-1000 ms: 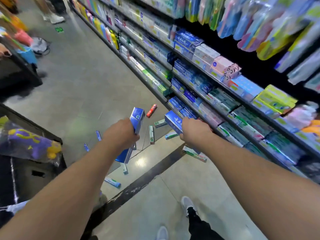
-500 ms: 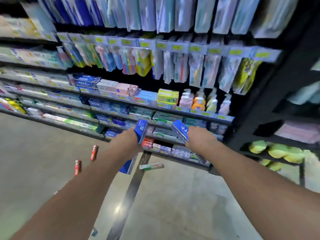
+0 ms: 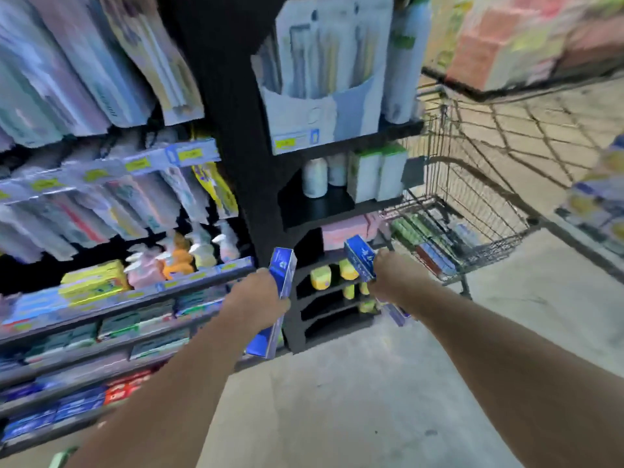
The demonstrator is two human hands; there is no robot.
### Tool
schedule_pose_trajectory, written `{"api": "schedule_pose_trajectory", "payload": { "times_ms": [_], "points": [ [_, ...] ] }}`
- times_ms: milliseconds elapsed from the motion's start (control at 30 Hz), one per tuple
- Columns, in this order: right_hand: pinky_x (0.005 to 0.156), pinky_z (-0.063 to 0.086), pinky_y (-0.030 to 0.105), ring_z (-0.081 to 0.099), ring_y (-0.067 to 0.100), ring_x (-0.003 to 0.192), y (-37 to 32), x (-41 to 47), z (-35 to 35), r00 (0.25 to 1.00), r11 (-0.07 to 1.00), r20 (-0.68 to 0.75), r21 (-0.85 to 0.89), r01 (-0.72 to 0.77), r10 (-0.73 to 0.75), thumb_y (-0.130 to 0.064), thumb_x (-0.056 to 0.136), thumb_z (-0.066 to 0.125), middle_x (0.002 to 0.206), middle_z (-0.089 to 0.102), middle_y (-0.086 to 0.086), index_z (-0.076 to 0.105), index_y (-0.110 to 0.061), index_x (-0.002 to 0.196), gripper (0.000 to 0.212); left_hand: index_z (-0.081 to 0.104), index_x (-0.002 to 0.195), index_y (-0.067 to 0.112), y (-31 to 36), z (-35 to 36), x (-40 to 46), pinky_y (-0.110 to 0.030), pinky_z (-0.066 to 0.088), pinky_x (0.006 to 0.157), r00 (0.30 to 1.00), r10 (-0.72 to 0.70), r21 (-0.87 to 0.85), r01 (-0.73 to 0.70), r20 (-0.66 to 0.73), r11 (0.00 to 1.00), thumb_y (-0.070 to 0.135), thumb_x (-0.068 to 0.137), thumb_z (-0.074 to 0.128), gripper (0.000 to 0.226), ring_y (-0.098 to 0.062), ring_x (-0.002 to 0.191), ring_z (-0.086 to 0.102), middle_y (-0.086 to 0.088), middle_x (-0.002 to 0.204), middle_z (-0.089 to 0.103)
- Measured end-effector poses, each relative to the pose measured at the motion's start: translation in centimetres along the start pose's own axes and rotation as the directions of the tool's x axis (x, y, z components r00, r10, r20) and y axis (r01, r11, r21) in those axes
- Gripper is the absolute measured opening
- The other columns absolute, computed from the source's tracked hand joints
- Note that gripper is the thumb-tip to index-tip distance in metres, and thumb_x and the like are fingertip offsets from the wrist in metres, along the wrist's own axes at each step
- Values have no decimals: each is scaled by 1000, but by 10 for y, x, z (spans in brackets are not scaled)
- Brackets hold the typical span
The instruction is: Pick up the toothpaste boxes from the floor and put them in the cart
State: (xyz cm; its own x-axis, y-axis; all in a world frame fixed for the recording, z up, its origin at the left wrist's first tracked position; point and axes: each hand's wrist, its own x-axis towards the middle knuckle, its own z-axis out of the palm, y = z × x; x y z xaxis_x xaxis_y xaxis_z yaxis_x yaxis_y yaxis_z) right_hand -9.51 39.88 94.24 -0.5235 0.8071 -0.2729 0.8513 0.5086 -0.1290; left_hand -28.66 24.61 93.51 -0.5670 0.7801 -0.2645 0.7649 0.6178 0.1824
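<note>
L hand [image 3: 258,300] is wrapped tight round a blue toothpaste box [image 3: 275,304], box nearly upright, top end sticking above the knuckles, bottom end below the wrist. R hand [image 3: 393,275] grips a second blue box [image 3: 362,260], tilted, ends showing either side of the fist. Both held in the air in front of the black shelf end [image 3: 233,163]. Wire cart [image 3: 472,211] stands to the right on the floor [image 3: 337,400], w/ boxes lying at its bottom.

Motion blur smears the shelf goods [image 3: 101,292] so no label reads. The wire cart [image 3: 472,211] is cut by the right edge, its boxes indistinct. Each hand's fingers are hidden behind its blue box.
</note>
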Motion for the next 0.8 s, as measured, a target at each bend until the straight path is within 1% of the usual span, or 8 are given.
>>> {"api": "schedule_pose_trajectory", "payload": {
  "times_ms": [100,233,333,400,433,533,633,800],
  "points": [
    [63,41,28,63,29,89,80,9,-13,998,998,-36,11,-57,57,-26,87,64,105,64,11,52,-9,104,27,41,91,10,82,10,31,-33,40,65,994,106,10,-106,-20,994,36,82,63,35,-35,92,63,-12,93,58],
    [67,43,31,63,30,100,168,16,-26,988,989,-34,-15,-150,149,-30,92,61,112,60,12,54,-4,117,36,44,97,10,181,21,67,-32,47,67,975,210,-13,-210,66,978,40,81,65,40,-32,88,62,-6,91,54],
    [65,44,31,64,29,94,223,25,-30,967,968,-55,49,-248,250,-30,86,65,105,64,10,58,-7,111,34,50,103,8,244,32,95,-34,52,65,939,324,19,-329,118,944,43,79,63,45,-28,81,61,-9,99,61],
    [64,43,30,64,29,92,252,31,-32,947,944,-44,97,-314,319,-31,85,66,101,65,9,59,-9,108,32,51,109,3,284,37,107,-30,42,51,918,368,84,-382,146,920,46,84,64,51,-25,68,57,-12,100,59],
    [64,44,30,65,29,91,266,36,-33,937,933,-38,115,-341,347,-31,84,67,100,65,9,58,-9,108,34,50,111,2,302,41,114,-29,37,48,911,380,112,-399,159,910,45,86,63,51,-23,65,55,-11,100,58],
    [64,46,30,62,29,84,301,58,-34,917,912,-34,126,-391,397,-34,80,72,91,62,8,59,-9,105,38,44,101,8,350,51,143,-31,39,53,887,416,123,-444,198,888,44,88,62,43,-23,75,59,-4,86,54],
    [62,44,30,55,27,74,332,89,-38,908,902,-27,134,-411,418,-34,81,72,76,50,4,55,-9,95,33,38,99,8,389,60,177,-30,36,51,869,430,99,-464,245,880,47,88,63,47,-24,70,59,-3,77,50],
    [61,44,30,55,25,72,379,159,-57,897,890,-55,162,-426,439,-25,83,66,69,45,-2,56,-11,100,24,39,103,14,449,60,247,-26,32,44,864,440,38,-462,244,886,39,90,60,35,-14,61,50,-1,78,50]
  ]
}}
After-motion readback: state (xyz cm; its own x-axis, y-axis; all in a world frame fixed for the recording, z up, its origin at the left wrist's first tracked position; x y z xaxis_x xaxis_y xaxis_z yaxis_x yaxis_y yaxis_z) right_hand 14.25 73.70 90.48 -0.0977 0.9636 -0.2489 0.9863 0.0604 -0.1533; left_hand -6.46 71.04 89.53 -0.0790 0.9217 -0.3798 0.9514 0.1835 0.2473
